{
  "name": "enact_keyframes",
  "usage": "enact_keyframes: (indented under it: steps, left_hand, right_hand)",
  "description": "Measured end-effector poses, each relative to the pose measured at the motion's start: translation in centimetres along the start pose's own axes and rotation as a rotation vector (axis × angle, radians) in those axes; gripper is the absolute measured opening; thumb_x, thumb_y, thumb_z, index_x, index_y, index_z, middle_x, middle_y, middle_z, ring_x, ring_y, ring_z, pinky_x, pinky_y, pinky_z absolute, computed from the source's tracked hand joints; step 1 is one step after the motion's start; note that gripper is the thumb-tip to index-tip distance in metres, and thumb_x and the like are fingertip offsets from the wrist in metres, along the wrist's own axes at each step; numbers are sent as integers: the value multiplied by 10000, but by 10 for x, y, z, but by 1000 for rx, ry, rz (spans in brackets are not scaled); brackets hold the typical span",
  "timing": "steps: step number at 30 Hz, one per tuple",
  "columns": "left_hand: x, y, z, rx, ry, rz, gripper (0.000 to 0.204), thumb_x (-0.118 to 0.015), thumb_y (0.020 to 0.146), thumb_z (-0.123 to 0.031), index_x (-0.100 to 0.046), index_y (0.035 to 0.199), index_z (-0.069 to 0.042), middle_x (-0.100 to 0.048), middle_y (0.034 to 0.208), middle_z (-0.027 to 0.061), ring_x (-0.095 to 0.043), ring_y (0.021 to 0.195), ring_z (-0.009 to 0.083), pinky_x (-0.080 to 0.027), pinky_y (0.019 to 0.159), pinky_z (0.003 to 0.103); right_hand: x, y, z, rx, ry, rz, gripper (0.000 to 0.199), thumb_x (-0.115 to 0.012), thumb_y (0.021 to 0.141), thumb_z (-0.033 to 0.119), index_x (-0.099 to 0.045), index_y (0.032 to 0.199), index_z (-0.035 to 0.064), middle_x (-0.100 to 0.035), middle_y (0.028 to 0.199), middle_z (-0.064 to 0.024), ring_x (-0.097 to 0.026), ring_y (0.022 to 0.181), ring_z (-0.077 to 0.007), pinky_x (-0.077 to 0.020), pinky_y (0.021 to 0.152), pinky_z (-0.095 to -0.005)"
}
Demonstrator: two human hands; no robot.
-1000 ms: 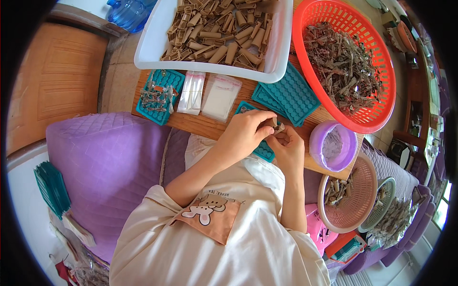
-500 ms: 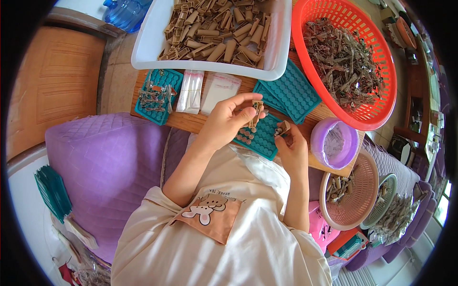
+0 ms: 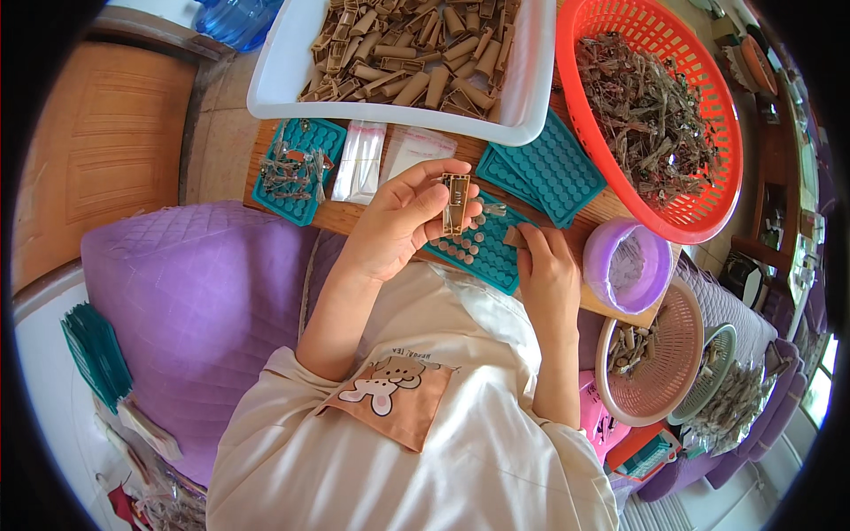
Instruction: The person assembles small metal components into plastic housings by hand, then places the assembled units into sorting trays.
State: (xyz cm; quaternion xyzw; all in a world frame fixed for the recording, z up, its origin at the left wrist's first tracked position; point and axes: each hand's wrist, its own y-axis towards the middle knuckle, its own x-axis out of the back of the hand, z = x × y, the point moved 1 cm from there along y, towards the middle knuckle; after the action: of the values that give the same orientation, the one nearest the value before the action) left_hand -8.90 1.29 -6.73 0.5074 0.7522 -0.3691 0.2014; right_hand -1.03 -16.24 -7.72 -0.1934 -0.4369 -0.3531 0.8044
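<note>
My left hand (image 3: 394, 217) pinches a narrow brown plastic casing (image 3: 455, 203) upright between thumb and fingers, its hollow side showing metallic edges. My right hand (image 3: 547, 264) is closed on a small tan piece (image 3: 513, 236), mostly covered by the fingertips. Both hands are over a teal tray (image 3: 498, 264) with round pockets. Small round discs (image 3: 459, 248) sit in several of its pockets near the left hand, and a few clear-wrapped bits lie at its far edge.
Beyond the hands stands a white bin (image 3: 398, 113) of brown casings. A red basket (image 3: 722, 168) with wire-like bundles is at far right, near a purple tub (image 3: 655, 283). More teal trays (image 3: 553, 177), another loaded tray (image 3: 299, 205) and plastic bags (image 3: 360, 164) lie around. A pink basket (image 3: 677, 372) stands lower right.
The left hand has moved slightly left and turned the casing so its hollow side faces up to me. The right hand has turned palm down over the tray, with the tan piece lower.
</note>
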Motion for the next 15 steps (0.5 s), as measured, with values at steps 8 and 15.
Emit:
enact_keyframes:
  steps: [8,15]
  left_hand:
    - [6,-9,0,-17,18,-6,359,-542,799,-120,-440,1124,-5,-557,937,107,-561,844,180,-475,755,283]
    - [4,-21,8,-49,77,-31,430,-569,778,-165,-420,1126,38,-566,947,143,-584,829,199,-504,712,294]
  right_hand:
    - [7,-15,-6,-283,136,-101,274,-532,714,10,-487,984,-7,-522,834,-161,-553,695,-278,-444,573,-355]
    - [-7,-19,-13,-155,-98,-356,269,-536,731,12,-484,993,-20,-511,883,-192,-531,756,-312,-429,637,-373]
